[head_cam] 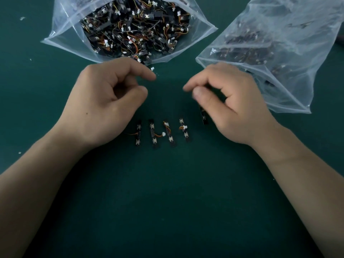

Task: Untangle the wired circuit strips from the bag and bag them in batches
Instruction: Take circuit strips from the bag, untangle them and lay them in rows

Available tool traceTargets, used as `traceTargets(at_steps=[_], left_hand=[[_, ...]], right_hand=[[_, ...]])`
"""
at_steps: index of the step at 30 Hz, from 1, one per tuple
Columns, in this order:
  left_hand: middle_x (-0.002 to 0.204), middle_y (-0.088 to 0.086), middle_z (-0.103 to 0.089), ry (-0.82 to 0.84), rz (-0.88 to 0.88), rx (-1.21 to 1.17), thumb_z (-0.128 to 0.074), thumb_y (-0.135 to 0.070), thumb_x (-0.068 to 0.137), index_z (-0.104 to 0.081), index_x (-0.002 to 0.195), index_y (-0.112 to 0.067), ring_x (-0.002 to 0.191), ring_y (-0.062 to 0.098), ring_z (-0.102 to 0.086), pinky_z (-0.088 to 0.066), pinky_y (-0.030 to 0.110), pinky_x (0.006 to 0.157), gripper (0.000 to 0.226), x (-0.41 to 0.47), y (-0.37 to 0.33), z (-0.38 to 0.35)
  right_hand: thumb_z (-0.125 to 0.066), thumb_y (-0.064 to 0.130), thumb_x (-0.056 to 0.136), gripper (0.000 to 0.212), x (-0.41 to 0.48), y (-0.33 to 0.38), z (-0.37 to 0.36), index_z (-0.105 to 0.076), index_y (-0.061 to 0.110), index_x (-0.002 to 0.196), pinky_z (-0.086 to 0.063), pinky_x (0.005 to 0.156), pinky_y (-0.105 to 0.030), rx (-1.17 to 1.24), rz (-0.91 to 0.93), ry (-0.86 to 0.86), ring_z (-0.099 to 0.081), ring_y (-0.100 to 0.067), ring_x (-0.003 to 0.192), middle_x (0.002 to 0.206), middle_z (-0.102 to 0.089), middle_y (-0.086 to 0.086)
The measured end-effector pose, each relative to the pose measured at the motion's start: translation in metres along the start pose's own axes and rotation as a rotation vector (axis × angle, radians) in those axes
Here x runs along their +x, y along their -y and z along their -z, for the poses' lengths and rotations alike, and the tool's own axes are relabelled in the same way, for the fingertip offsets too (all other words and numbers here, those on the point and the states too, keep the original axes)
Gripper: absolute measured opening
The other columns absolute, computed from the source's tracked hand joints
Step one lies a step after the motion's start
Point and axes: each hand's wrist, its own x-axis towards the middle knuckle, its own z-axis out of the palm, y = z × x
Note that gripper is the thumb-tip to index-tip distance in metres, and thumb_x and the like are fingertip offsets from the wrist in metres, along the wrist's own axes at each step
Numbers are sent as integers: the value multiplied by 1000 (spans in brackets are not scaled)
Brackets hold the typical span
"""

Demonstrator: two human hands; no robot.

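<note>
The open clear bag (61, 25) lies at top centre, its mouth facing the person and packed with a tangle of wired circuit strips (134, 28), black boards with orange and yellow leads and white plugs. One white plug (152, 68) spills just past the lip. A second clear bag (290, 53) lies at the right, mouth toward the middle, with a thinner layer of bagged strips (247, 51) dimly seen through the crinkled film.

On the green mat (167, 202), four sorted strips (153, 134) lie side by side between the wrists. A fifth strip (203, 117) lies just right of them, its upper end hidden under the right hand (229, 103). That hand is blurred, thumb and forefinger close together (whether they pinch the strip cannot be told). The left hand (104, 101) hangs below the first bag's mouth, fingers loosely curled, holding nothing.

Bare mat spreads wide in the foreground and at the left, where a few white scraps (22, 18) lie.
</note>
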Motion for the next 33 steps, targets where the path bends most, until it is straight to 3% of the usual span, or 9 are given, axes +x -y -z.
traceTargets(at_steps=[2,4,8,11,14,19,22,26,33], left_hand=[[67,3,-57,-29,22,27,-63,-16,94,-75,103,-27,53,13,-47,-37,14,54,18,0,-1,0],[63,2,-56,-23,17,38,-63,-16,94,-76,98,-25,52,11,-47,-37,13,53,17,0,-3,-1],[61,2,-55,-8,6,52,-63,-16,94,-76,95,-26,51,13,-47,-37,13,53,16,0,-4,-1],[61,2,-55,-7,5,47,-63,-18,94,-76,94,-27,51,15,-48,-37,14,53,16,0,-5,-1],[60,3,-54,-6,5,36,-63,-18,95,-76,94,-28,49,11,-47,-36,13,52,16,-1,-4,-1],[59,2,-53,-4,6,27,-62,-18,96,-76,93,-28,49,10,-45,-37,13,53,17,-1,-5,0],[59,1,-53,-1,-1,30,-62,-19,95,-76,94,-28,49,11,-45,-37,14,53,16,-1,-5,-1],[60,1,-53,2,-4,26,-62,-18,95,-76,94,-28,49,9,-44,-37,15,52,17,-1,-4,-1],[59,-1,-53,10,-2,22,-62,-20,95,-75,94,-30,50,9,-44,-36,13,52,17,-1,-3,-2]], right_hand=[[-55,9,102,20,-8,-1,3,-74,13,105,-39,82,-21,-30,-39,-79,-54,1,82,79,-54,26],[-53,6,100,23,-17,-5,8,-74,13,106,-37,81,-20,-81,-49,-49,-51,2,82,80,-48,30],[-54,5,93,33,-23,-10,17,-72,18,118,-42,71,-27,-52,-82,139,-54,-14,73,84,-54,18],[-60,9,86,35,-23,-10,19,-73,23,115,-45,66,-32,-61,-117,185,-54,-17,72,86,-55,11],[-65,15,90,26,-22,-9,18,-78,25,110,-48,68,-37,-50,-118,176,-58,-16,77,91,-57,10],[-64,23,92,35,-22,-8,17,-69,30,127,-46,74,-31,-49,-117,191,-55,-15,82,98,-54,16],[-64,32,92,27,-23,-8,18,-66,28,118,-47,76,-30,-31,-149,151,-56,-16,85,98,-57,17],[-71,37,91,18,-22,-8,16,-72,25,104,-47,77,-27,-64,-121,158,-57,-5,89,101,-60,16],[-72,34,94,16,-23,-10,14,-79,26,106,-50,82,-30,-61,-60,198,-62,-9,96,104,-61,11]])
